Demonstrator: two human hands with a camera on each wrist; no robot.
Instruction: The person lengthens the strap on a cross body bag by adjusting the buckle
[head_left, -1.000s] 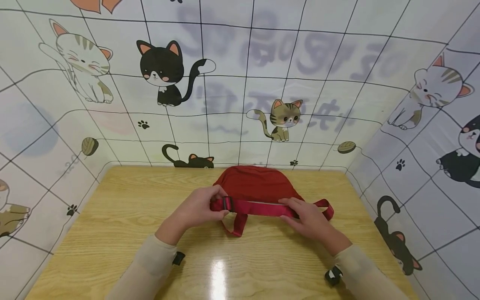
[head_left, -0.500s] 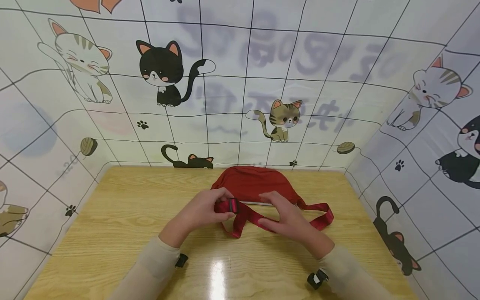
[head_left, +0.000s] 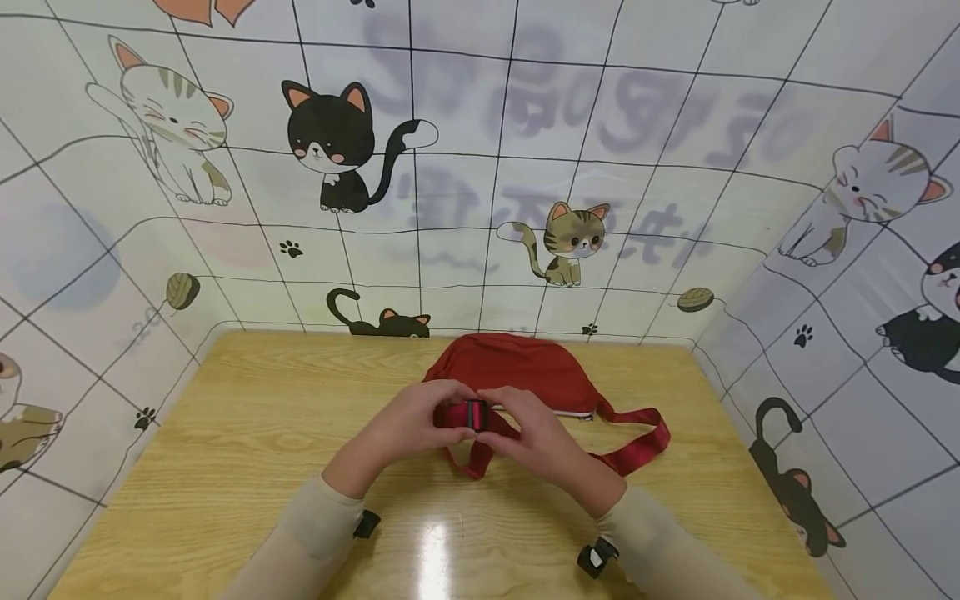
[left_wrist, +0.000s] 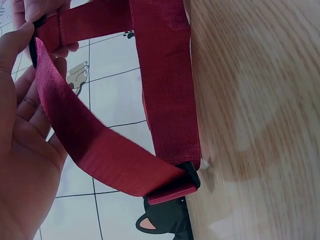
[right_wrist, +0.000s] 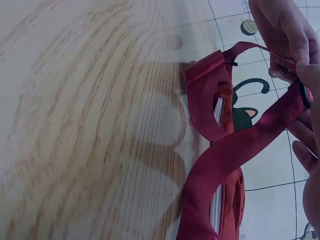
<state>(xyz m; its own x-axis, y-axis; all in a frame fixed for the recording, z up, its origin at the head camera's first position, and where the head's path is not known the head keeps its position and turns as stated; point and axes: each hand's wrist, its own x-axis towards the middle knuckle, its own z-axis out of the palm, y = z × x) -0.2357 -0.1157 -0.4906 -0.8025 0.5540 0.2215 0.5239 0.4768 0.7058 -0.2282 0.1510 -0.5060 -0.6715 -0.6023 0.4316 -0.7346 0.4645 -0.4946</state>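
A red bag (head_left: 517, 367) lies at the back of the table, its zip edge toward the person. In front of it both hands meet at a black buckle (head_left: 477, 415) on the red strap (head_left: 637, 450). The left hand (head_left: 408, 421) pinches the buckle's left side, the right hand (head_left: 536, 437) its right side. In the left wrist view the strap (left_wrist: 115, 155) runs from the fingers down to a second black slider (left_wrist: 190, 175). The right wrist view shows the strap (right_wrist: 240, 150) hanging from the pinched buckle (right_wrist: 303, 94), beside the bag (right_wrist: 230, 200).
The wooden table (head_left: 262, 433) reaches the cat-patterned wall covering (head_left: 465, 192) behind and at both sides. Beige sleeves (head_left: 315, 525) cover the forearms, with small black devices (head_left: 597, 557) under the wrists. A strap loop lies right of the bag.
The right hand let go of the strap farther right, moved left and took hold at the buckle. The left hand moved slightly right with the buckle. The strap's right part now lies slack.
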